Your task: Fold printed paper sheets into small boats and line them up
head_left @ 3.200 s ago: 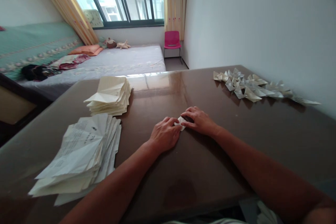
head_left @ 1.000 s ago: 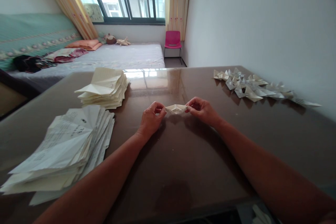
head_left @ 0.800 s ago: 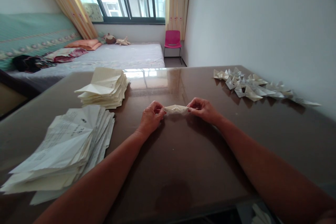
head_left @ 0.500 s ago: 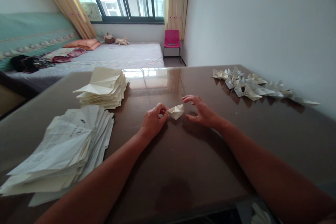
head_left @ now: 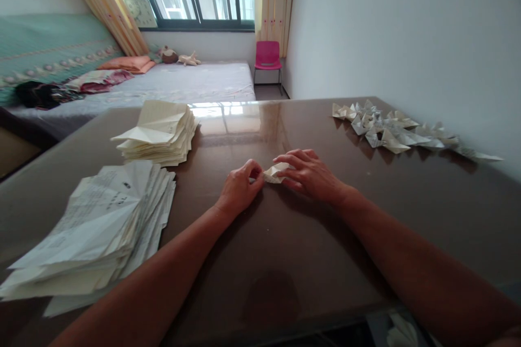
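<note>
A small folded paper piece (head_left: 273, 173) lies at the middle of the dark brown table (head_left: 285, 260). My left hand (head_left: 241, 187) pinches its left end with curled fingers. My right hand (head_left: 309, 172) rests over its right side, fingers stretched flat on the paper and covering part of it.
Two stacks of paper sheets sit on the left: a printed one (head_left: 97, 227) near me and a cream one (head_left: 160, 133) behind it. Several finished folded paper shapes (head_left: 391, 133) lie along the right wall. Beyond the table are a bed (head_left: 163, 84) and a pink chair (head_left: 267, 57).
The paper was held up stretched between both hands. My right hand let go, then came down flat on it while the left hand kept its pinch and lowered it to the table.
</note>
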Available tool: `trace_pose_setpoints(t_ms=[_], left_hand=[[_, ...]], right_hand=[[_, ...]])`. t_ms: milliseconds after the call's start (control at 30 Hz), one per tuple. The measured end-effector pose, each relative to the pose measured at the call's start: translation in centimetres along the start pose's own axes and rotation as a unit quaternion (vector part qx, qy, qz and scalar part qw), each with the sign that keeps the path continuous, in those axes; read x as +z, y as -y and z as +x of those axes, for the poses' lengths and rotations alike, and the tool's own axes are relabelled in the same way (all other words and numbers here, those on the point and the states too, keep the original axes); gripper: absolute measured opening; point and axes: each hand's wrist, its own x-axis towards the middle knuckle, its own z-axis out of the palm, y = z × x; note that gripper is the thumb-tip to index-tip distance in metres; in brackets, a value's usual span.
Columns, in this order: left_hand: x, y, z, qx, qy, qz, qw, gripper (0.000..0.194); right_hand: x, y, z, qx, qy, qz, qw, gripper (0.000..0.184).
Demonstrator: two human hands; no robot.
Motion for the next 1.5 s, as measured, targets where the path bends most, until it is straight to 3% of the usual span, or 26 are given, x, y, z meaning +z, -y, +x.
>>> trace_pose_setpoints(t_ms=[233, 367, 533, 633, 700, 833, 1000, 1300, 1400, 1500], left_hand=[[-0.2, 0.4, 0.2, 0.001, 0.008, -0.006, 1.0, 0.008], [-0.7, 0.6, 0.3, 0.01, 0.024, -0.005, 1.0, 0.009], [-1.1, 0.7, 0.3, 0.043, 0.064, -0.045, 0.996, 0.011], [-1.3, 0.6, 0.3, 0.063, 0.076, -0.073, 0.992, 0.011], [-1.4, 0.5, 0.4, 0.061, 0.079, -0.094, 0.99, 0.013], [-1.5, 0.3, 0.6, 0.03, 0.083, -0.114, 0.99, 0.024], [-1.4, -0.1, 0.9, 0.028, 0.113, -0.077, 0.99, 0.027], [-0.6, -0.6, 0.9, -0.013, 0.097, 0.02, 0.995, 0.012], [-0.2, -0.7, 0.7, -0.012, 0.086, 0.054, 0.995, 0.011], [-0.4, -0.8, 0.7, 0.01, 0.115, 0.031, 0.993, 0.016]], right_hand=[[0.7, -0.2, 0.0, 0.021, 0.021, 0.034, 0.999, 0.015], [1.0, -0.8, -0.1, 0.057, -0.005, 0.096, 0.994, 0.015], [1.7, -1.8, -0.5, 0.09, 0.021, 0.268, 0.959, 0.018], [2.0, -2.1, -0.6, 0.095, 0.027, 0.312, 0.945, 0.017], [1.8, -2.0, -0.6, 0.076, 0.021, 0.292, 0.953, 0.014], [1.0, -1.2, -0.4, 0.022, 0.005, 0.143, 0.99, 0.007], [0.1, 0.0, 0.0, -0.031, 0.009, 0.051, 0.998, 0.012], [0.4, 0.4, 0.2, -0.041, 0.016, 0.1, 0.994, 0.014], [1.0, 0.3, 0.1, -0.008, 0.012, 0.169, 0.986, 0.014], [1.7, 0.3, 0.0, 0.063, 0.004, 0.226, 0.972, 0.017]])
